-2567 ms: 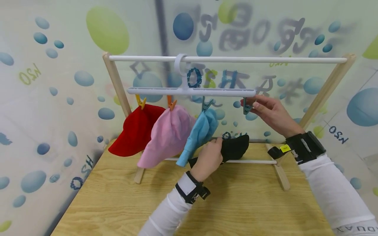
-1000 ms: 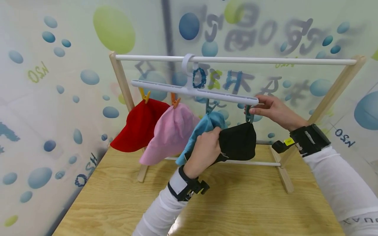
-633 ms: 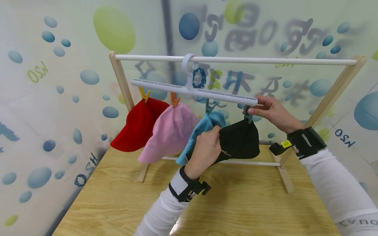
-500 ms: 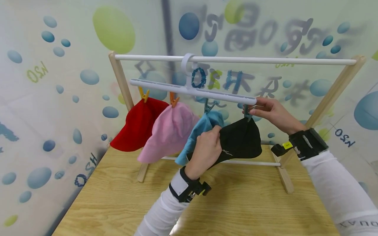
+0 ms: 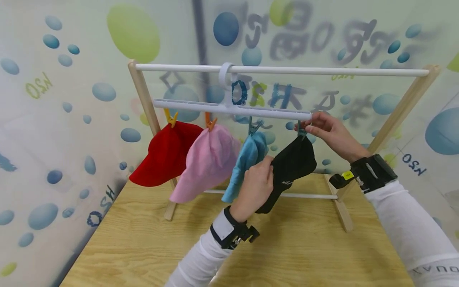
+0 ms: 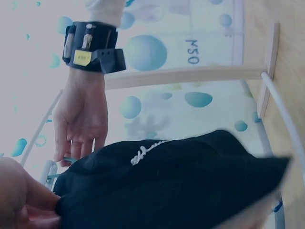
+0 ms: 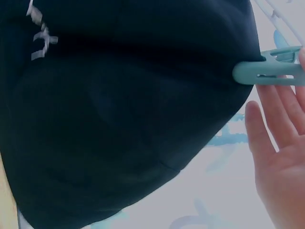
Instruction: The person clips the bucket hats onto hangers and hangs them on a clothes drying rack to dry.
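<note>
A black cap (image 5: 294, 161) hangs tilted from a teal clothespin (image 5: 301, 130) at the right end of the white hanger (image 5: 265, 113). My left hand (image 5: 255, 185) pinches the cap's side edge, thumb and fingers meeting at the fabric in the left wrist view. The brim points down and toward me. My right hand (image 5: 335, 133) is at the clothespin, its fingers loosely extended beside the handles. In the right wrist view the clothespin (image 7: 267, 71) bites the edge of the black cap (image 7: 119, 109).
Red (image 5: 166, 153), pink (image 5: 211, 161) and light blue (image 5: 251, 157) caps hang from clothespins along the hanger, left of the black cap. The hanger's hook sits on the white rail (image 5: 322, 71) of a wooden rack (image 5: 398, 111). The rack stands on a wooden table (image 5: 297, 247).
The black cap was raised to the clothespin, which now clamps it. The hanger's right end, earlier pulled down, has risen. The brim has swung downward, and the right fingers have loosened.
</note>
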The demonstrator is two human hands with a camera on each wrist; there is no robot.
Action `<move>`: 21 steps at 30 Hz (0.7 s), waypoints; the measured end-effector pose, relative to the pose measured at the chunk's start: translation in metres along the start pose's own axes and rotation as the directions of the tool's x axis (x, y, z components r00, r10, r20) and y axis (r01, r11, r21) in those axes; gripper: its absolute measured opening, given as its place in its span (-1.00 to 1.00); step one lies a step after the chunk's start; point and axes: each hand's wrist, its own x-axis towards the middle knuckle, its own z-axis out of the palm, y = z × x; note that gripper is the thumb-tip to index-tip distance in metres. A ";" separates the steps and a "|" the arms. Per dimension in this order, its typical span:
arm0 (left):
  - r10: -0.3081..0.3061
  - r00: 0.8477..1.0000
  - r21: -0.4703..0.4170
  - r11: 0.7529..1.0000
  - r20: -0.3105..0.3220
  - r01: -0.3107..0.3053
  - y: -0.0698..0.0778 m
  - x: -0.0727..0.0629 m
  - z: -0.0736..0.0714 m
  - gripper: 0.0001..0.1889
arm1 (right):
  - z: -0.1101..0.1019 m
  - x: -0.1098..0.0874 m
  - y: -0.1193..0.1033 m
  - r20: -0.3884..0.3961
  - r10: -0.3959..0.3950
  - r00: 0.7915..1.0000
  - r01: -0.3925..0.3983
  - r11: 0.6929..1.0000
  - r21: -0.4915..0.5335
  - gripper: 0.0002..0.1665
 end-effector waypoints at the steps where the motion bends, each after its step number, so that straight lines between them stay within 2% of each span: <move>1: 0.002 1.000 -0.004 1.000 0.000 -0.002 0.000 -0.001 0.001 -0.84 | -0.001 0.000 0.000 -0.006 -0.003 1.000 0.003 1.000 0.006 -0.81; 5: 0.008 1.000 -0.031 0.999 0.005 -0.008 0.003 -0.005 0.004 -0.79 | -0.006 -0.002 0.005 -0.011 -0.019 1.000 0.020 0.999 0.043 -0.86; 12: 0.039 0.999 -0.058 0.998 -0.023 -0.041 0.005 -0.011 0.010 -0.81 | -0.020 -0.011 0.019 0.004 -0.074 0.997 0.071 0.974 0.217 -0.86; 16: 0.052 0.998 -0.052 0.997 -0.024 -0.053 0.005 -0.014 0.015 -0.82 | -0.025 -0.014 0.020 -0.012 -0.096 0.995 0.096 0.961 0.259 -0.85; 21: 0.043 0.999 -0.061 0.997 -0.003 -0.043 0.005 -0.016 0.015 -0.81 | -0.028 -0.012 0.018 -0.023 -0.121 0.992 0.123 0.961 0.248 -0.81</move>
